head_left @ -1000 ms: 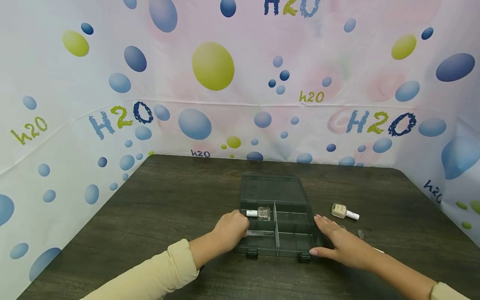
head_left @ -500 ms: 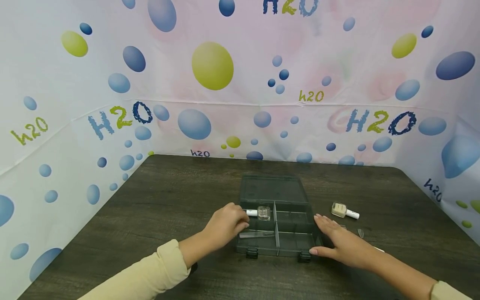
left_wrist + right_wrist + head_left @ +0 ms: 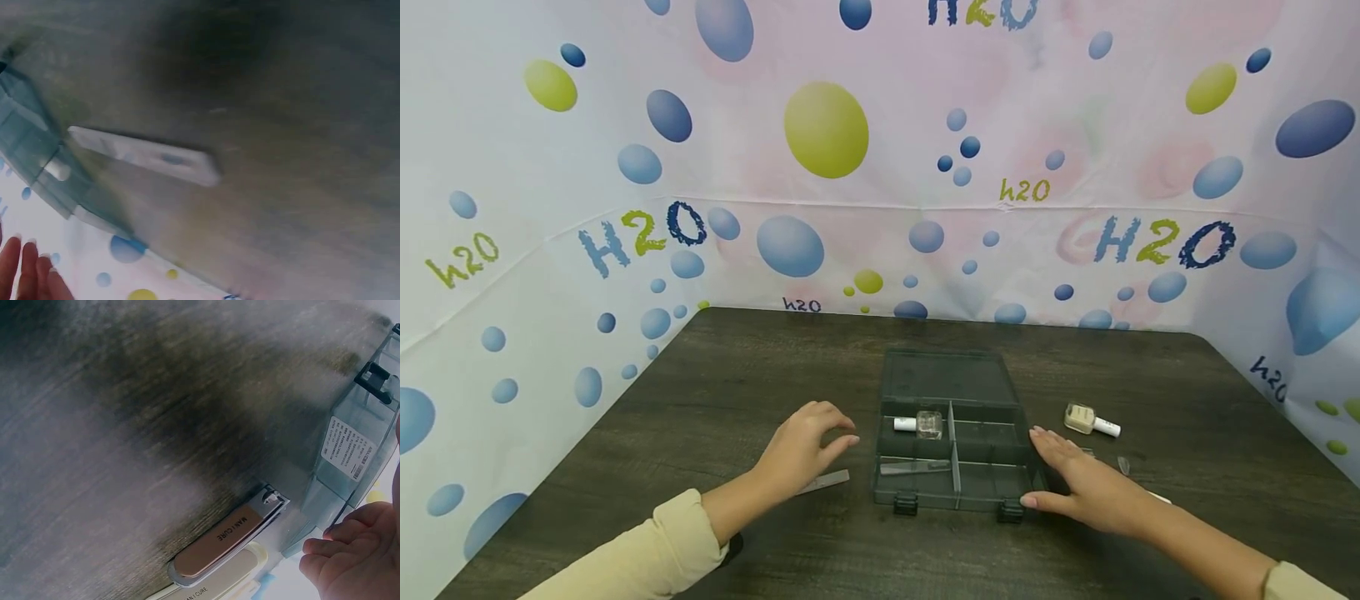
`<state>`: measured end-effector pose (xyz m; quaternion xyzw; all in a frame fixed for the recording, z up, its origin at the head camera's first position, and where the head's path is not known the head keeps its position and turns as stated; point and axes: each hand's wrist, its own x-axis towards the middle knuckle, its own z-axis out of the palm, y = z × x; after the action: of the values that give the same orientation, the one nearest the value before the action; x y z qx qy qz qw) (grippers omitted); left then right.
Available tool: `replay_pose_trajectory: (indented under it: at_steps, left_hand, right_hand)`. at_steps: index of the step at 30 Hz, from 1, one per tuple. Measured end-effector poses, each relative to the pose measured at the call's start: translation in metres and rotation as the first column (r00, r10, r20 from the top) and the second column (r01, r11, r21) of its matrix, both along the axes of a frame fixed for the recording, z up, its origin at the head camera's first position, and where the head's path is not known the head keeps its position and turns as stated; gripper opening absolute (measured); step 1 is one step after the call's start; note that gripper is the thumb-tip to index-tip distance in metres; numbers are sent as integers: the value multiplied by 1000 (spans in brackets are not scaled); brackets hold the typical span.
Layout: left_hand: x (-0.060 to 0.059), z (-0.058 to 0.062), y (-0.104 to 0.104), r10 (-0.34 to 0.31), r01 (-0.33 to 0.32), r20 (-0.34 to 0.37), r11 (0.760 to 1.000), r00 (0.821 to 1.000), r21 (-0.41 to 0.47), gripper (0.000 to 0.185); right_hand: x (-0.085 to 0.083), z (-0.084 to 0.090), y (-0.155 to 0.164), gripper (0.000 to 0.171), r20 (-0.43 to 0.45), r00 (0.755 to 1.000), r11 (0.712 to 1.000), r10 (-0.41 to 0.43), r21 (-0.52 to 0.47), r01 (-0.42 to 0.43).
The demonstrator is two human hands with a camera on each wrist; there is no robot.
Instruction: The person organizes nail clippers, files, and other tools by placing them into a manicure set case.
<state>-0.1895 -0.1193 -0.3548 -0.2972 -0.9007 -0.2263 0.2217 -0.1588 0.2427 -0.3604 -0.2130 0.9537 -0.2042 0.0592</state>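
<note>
An open smoky-clear compartment box (image 3: 991,479) lies mid-table, its lid folded back. A nail polish bottle (image 3: 928,425) with a white cap lies in its rear left compartment, and a thin pale strip (image 3: 914,467) in the front left one. My left hand (image 3: 801,446) hovers left of the box, fingers loosely bent, holding nothing. Partly hidden beneath it, a flat whitish strip (image 3: 829,481) lies on the table; the left wrist view shows this strip (image 3: 144,155) with a darker oval near one end. My right hand (image 3: 1086,487) rests straight-fingered against the box's right side.
A cream nail polish bottle (image 3: 1080,419) lies right of the box, near a small clear piece (image 3: 1123,466). In the right wrist view, a nail clipper (image 3: 219,540) with a brown lever lies by a cream clipper (image 3: 219,584). A printed fabric backdrop (image 3: 880,250) surrounds the table.
My left hand has drawn back leftward from the box's front left compartment, uncovering the strip inside, and now hangs over the strip on the table. My right hand has stayed in place.
</note>
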Motion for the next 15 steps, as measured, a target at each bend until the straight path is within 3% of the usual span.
replay_pose_trajectory:
  at_steps: [7,15]
  left_hand:
    - [4,-3,-21,4,-6,16,995,1000,101,13]
    - [11,-12,-37,-10,3,57,994,998,111,16]
  right_hand:
    - [0,1,-1,96,0,1000,1000,-4,7,4]
    - [-1,0,-1,96,0,1000,1000,-4,9,4]
